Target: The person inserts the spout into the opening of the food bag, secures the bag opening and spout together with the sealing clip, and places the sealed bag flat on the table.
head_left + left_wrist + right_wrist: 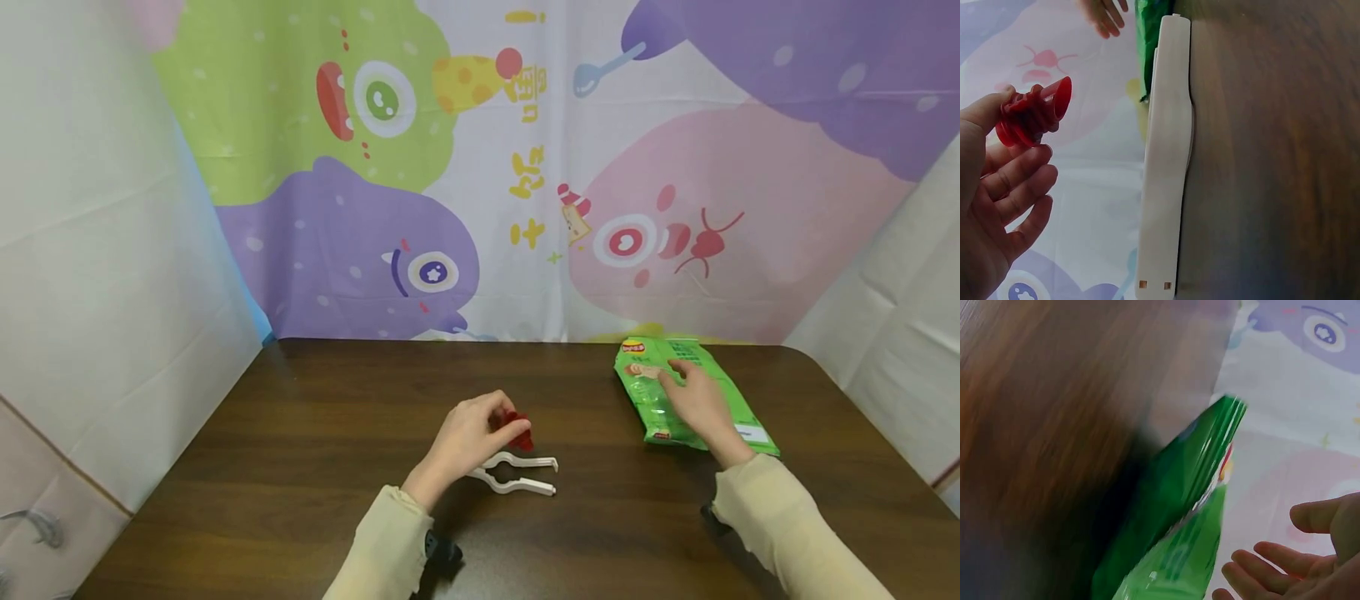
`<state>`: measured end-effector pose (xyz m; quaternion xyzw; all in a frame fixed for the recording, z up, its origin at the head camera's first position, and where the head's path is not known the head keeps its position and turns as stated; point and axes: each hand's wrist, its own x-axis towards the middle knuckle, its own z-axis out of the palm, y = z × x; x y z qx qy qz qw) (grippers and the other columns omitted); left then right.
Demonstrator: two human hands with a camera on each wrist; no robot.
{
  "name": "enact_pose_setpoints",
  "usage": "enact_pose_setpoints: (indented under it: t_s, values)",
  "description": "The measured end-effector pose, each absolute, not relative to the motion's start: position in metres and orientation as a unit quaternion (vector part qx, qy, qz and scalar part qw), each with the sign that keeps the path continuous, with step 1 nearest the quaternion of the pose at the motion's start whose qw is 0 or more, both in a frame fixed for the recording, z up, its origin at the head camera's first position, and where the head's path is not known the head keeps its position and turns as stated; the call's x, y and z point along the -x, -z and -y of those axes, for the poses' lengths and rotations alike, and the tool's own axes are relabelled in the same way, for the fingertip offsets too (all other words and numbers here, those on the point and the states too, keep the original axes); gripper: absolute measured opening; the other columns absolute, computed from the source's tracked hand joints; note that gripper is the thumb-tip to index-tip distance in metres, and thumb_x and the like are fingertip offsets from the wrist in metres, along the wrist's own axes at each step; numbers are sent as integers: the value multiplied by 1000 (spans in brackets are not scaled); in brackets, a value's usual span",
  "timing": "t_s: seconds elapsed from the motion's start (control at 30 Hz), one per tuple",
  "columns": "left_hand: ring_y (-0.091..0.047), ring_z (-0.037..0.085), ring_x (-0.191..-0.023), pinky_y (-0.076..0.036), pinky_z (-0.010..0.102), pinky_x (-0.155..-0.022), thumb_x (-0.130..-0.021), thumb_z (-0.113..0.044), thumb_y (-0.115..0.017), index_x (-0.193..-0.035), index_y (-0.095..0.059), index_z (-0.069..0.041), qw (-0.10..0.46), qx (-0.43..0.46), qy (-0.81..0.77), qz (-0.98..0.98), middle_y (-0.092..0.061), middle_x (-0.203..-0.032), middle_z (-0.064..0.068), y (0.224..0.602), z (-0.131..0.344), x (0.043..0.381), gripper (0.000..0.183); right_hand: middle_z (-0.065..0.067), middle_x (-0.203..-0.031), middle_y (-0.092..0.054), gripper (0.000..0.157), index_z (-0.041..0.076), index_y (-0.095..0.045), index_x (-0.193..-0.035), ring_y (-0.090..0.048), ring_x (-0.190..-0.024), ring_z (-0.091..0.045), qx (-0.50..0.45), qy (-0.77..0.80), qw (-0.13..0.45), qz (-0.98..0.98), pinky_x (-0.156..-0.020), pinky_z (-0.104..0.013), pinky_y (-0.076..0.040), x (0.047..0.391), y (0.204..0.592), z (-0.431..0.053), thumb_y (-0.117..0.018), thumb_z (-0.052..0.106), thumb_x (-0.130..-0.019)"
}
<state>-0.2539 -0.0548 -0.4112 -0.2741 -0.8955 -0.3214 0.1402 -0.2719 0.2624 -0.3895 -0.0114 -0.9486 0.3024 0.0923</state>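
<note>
My left hand [461, 437] pinches a small red plastic spout-like piece [1032, 112] between thumb and index finger; its flared open end shows in the left wrist view. Just below that hand, a white plastic clip [534, 486] with two long arms lies spread apart on the table. Its near end is hidden behind my left hand. Over at the right, my right hand [705, 408] hovers above a green snack bag [656, 421], its fingers relaxed and holding nothing. The bag lies flat, and its crimped edge appears in the right wrist view.
Everything rests on a dark brown wooden table [300, 467]. A cartoon-print cloth [525, 300] hangs along its back edge, and pale sheets [112, 208] cover both sides. A dark device [442, 550] sits at my left wrist.
</note>
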Motion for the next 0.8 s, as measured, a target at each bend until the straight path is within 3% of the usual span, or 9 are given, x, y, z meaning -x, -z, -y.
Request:
enact_pose_setpoints:
  t_s: [0.3, 0.8]
  values:
    - [-46, 1, -59, -38, 17, -52, -77, -46, -54, -82, -54, -23, 140, 267, 338, 892, -51, -68, -14, 410, 54, 254, 24, -32, -122, -33, 63, -7, -35, -124, -32, -106, -48, 46, -270, 107, 956, -81, -54, -31, 274, 385, -283, -30, 44, -88]
    - [-47, 0, -57, -39, 18, -51, -79, -41, -55, -84, -56, -22, 139, 248, 363, 887, -54, -67, -14, 409, 52, 255, 19, -37, -123, -22, 84, -10, -18, -129, -28, -104, -52, 70, -262, 36, 962, -76, -58, -30, 277, 396, -309, -27, 59, -82]
